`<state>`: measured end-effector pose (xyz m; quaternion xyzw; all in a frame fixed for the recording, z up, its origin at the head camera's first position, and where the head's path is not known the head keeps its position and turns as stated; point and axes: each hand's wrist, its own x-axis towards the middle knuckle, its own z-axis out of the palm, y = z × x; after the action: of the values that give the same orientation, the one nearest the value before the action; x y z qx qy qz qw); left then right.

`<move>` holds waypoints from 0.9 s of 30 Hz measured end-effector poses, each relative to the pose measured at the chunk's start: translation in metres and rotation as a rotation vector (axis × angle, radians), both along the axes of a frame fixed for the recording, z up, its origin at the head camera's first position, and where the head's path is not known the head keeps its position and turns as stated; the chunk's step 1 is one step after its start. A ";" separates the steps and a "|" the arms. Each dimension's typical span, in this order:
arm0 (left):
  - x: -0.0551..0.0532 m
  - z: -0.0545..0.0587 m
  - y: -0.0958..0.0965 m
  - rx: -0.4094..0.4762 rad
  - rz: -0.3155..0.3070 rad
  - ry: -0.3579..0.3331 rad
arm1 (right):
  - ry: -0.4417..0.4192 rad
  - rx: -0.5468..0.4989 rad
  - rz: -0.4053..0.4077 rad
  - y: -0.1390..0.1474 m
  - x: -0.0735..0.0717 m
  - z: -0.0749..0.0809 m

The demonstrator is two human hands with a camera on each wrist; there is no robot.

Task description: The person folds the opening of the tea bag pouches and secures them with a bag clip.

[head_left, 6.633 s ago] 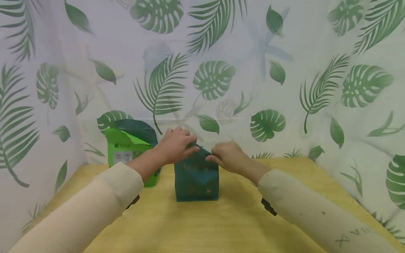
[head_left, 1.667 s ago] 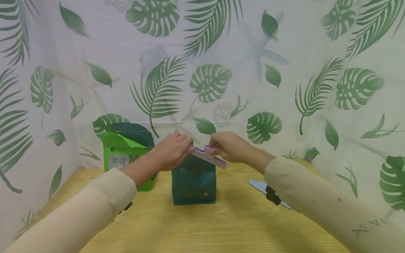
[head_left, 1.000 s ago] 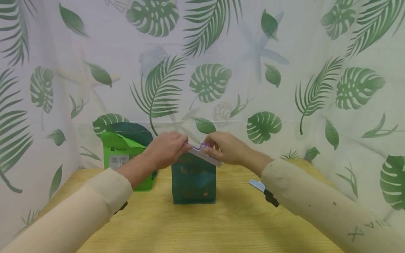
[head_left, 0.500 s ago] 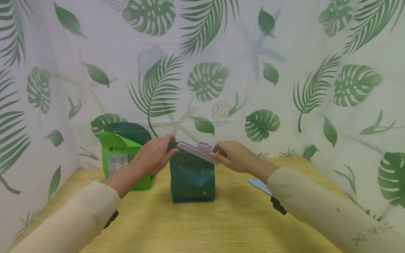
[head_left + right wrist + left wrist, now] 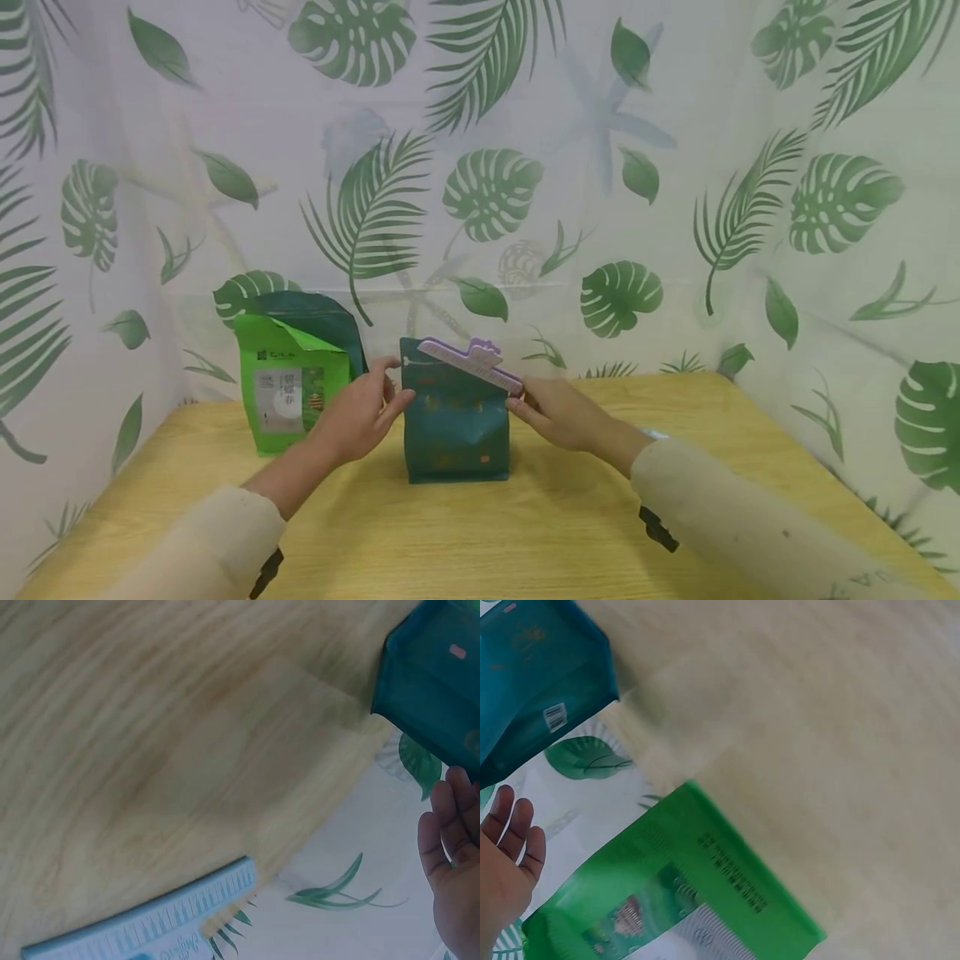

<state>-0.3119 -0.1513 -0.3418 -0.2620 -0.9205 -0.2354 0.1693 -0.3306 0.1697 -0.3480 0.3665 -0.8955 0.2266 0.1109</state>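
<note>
"Looking down, what do we see?"
"A teal bag (image 5: 457,437) upright on the bench (image 5: 450,542), a purple clip (image 5: 471,364) slanting across its top."
"Is it held?"
"Left hand (image 5: 360,417) loosely spread, empty, beside it; right hand (image 5: 562,411) at its right edge, whether gripping we cannot tell."

Muted light cast faint shadows on the table (image 5: 450,542) beside the teal bag (image 5: 456,437), the wrist views dim and soft.

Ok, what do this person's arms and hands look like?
The left hand and right hand are bare. The long beige fabric left sleeve and matching right sleeve each have a small black object underneath; the right sleeve bears faint dark marks.
</note>
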 end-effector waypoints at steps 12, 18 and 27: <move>0.004 -0.042 0.007 0.013 0.023 -0.164 | -0.011 -0.045 0.007 -0.009 0.000 -0.022; 0.003 -0.054 0.004 0.047 -0.110 -0.133 | 0.061 -0.062 -0.034 -0.017 0.003 -0.036; -0.001 -0.058 -0.003 0.021 -0.211 -0.111 | 0.209 0.085 0.008 -0.014 0.015 -0.054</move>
<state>-0.3124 -0.1543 -0.4002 -0.3422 -0.8932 -0.2759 0.0950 -0.3158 0.1553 -0.4021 0.3960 -0.8865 0.1493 0.1872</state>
